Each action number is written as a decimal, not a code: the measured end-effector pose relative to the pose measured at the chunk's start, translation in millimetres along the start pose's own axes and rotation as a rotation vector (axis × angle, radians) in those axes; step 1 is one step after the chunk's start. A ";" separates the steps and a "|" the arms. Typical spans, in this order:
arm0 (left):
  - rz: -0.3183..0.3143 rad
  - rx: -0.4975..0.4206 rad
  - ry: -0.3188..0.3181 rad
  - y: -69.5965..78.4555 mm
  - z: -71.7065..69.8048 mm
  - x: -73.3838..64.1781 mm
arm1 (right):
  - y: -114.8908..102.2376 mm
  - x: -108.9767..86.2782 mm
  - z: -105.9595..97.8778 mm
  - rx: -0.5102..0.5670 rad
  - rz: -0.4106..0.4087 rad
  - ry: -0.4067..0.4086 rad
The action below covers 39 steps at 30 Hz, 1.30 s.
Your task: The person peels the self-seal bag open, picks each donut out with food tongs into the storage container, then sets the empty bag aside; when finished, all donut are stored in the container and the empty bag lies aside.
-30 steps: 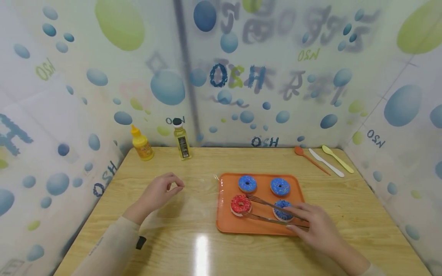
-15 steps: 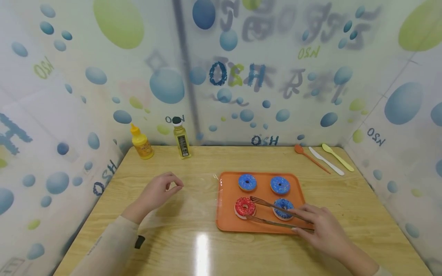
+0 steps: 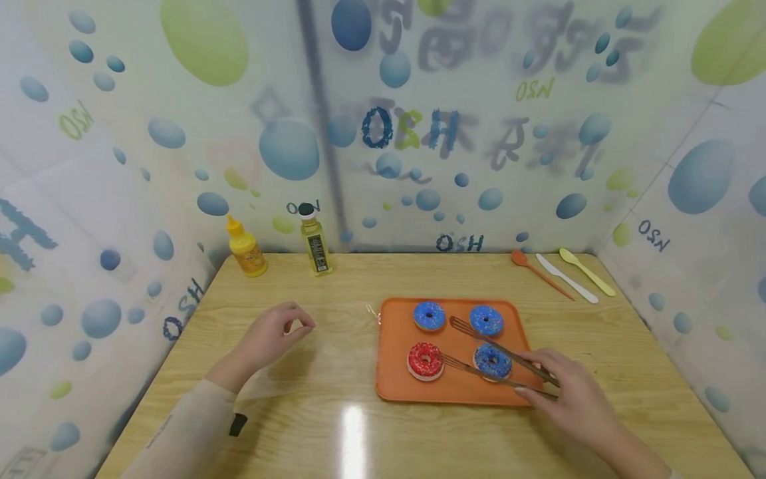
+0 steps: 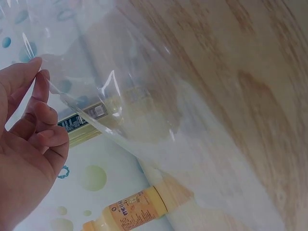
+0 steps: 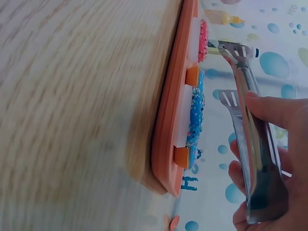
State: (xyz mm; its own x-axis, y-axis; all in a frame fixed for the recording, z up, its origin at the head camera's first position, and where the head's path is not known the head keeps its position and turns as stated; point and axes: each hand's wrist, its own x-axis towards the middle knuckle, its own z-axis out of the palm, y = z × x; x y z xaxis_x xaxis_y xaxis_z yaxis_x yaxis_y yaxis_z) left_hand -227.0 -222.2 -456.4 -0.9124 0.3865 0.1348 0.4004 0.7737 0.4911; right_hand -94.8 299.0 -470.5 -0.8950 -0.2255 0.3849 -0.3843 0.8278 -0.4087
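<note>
My right hand (image 3: 577, 396) holds metal tongs (image 5: 262, 144) with fork-like tips, thumb on one arm and fingers on the other. The tongs' arms stand spread over an orange tray (image 3: 395, 392), nothing between their tips. On the tray lie a red sprinkled doughnut (image 3: 415, 362), just left of the lower tip, and three blue doughnuts: one at the back left (image 3: 437, 322), one at the back right (image 3: 486, 329), one at the front right (image 3: 501, 368), partly under the tongs. In the left wrist view my left hand (image 4: 29, 125) pinches the edge of a clear plastic film (image 4: 192, 134) between thumb and finger.
At the table's back left stand a yellow squeeze bottle (image 3: 247, 256) and an oil bottle (image 3: 317, 249) with a dark cap. An orange spoon (image 3: 518, 259), a white knife (image 3: 565, 278) and a yellow spoon (image 3: 586, 271) lie back right. Patterned walls (image 3: 479, 173) border the table.
The red doughnut has shifted slightly right and towards me. The tongs' tips have spread apart and come off it, and my right hand has moved right. My left hand has barely moved.
</note>
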 end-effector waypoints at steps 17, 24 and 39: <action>0.002 0.040 -0.018 -9.8 -1.5 -7.0 | 49.7 -13.7 -31.6 -0.062 0.224 0.179; 0.006 0.053 -0.013 -14.1 -3.6 -10.2 | 77.7 -24.0 -43.7 -0.113 0.363 0.113; 0.021 0.045 -0.065 -22.1 -5.3 -5.9 | 102.6 -28.2 -47.0 -0.138 0.484 -0.053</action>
State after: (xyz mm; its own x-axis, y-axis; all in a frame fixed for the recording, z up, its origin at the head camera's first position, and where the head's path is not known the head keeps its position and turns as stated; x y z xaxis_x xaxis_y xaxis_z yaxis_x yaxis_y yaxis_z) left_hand -231.0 -244.2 -463.5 -0.8969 0.4336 0.0873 0.4239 0.7863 0.4495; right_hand -98.3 414.4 -484.4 -0.9748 0.1782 0.1340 0.1080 0.9033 -0.4153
